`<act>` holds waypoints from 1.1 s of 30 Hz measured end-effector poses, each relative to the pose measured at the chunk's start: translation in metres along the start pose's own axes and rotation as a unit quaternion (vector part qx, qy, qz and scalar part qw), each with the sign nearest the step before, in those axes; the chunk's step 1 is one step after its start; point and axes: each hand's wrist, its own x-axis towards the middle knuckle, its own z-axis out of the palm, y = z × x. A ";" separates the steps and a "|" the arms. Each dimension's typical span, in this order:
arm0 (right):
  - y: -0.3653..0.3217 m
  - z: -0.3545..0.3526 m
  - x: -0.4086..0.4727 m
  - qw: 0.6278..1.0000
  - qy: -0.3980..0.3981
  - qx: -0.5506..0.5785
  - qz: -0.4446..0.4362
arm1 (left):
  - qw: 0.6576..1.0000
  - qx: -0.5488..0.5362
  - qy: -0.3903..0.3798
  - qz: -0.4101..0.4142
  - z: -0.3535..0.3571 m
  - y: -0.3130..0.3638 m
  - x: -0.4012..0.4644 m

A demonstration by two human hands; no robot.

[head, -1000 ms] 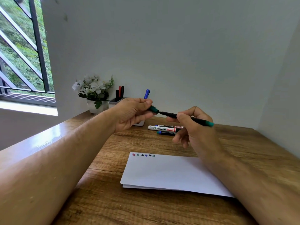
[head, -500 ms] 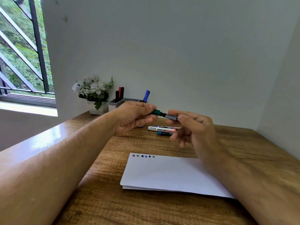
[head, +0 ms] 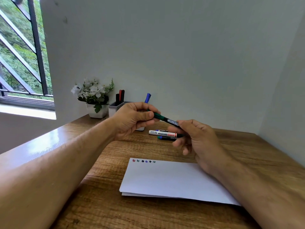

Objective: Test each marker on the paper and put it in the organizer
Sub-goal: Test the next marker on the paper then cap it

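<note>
**Green marker held between both hands, cap end in the left**

The marker (head: 165,119) is off the table, slanting down to the right above the desk (head: 247,142), in front of the organizer (head: 113,107). The left hand (head: 132,121) pinches its green cap end between thumb and curled fingers; the right hand (head: 196,139) closes around the dark barrel, thumb and forefinger on top, the lower fingers loose.

By its look the marker is light, stiff and smooth plastic, so it should not bend, though it could roll if set down flat. A pinch on the barrel near the middle looks soundest for carrying it; a hold on the cap alone risks the cap coming free.

The paper (head: 165,180) lies nearer, with six small colour marks (head: 143,161) along its top left edge. Three more markers (head: 163,134) lie together on the desk behind the hands.

Hard to make out: whether the cap is fully seated, since the left fingers cover that end. The barrel's far end is hidden in the right palm. The left hand blocks most of the organizer, so its compartments cannot be counted; only pens (head: 120,97) and a blue one (head: 147,98) stick up. A plant (head: 94,95) stands beside it.
</note>
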 end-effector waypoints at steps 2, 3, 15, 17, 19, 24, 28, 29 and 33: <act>-0.001 0.000 0.000 0.999 -0.001 0.023 0.030 | 1.000 0.016 -0.007 0.007 -0.001 0.000 0.000; -0.001 0.000 0.000 0.999 -0.001 0.033 0.042 | 1.000 0.021 -0.011 0.010 -0.001 0.001 0.000; 0.001 0.001 -0.001 0.998 -0.014 0.029 0.056 | 0.999 0.042 -0.015 -0.002 0.000 -0.002 -0.001; 0.000 0.000 -0.001 0.998 -0.016 0.022 0.050 | 0.999 0.042 -0.015 -0.003 0.000 -0.002 -0.001; 0.001 -0.001 0.000 0.999 -0.017 0.017 0.048 | 0.999 0.039 -0.015 -0.007 0.000 -0.003 -0.001; 0.006 -0.004 0.004 0.999 -0.009 0.011 0.048 | 0.999 0.035 -0.013 -0.034 -0.002 -0.006 -0.001; 0.008 -0.006 0.007 0.999 0.012 0.001 0.034 | 0.999 0.000 -0.002 -0.051 -0.001 -0.008 0.000; 0.008 -0.005 0.008 0.999 0.020 -0.004 0.027 | 0.998 -0.019 0.007 -0.051 0.000 -0.009 0.000; 0.010 -0.002 0.008 0.999 0.044 -0.006 -0.015 | 0.995 -0.074 0.045 -0.040 0.004 -0.013 0.003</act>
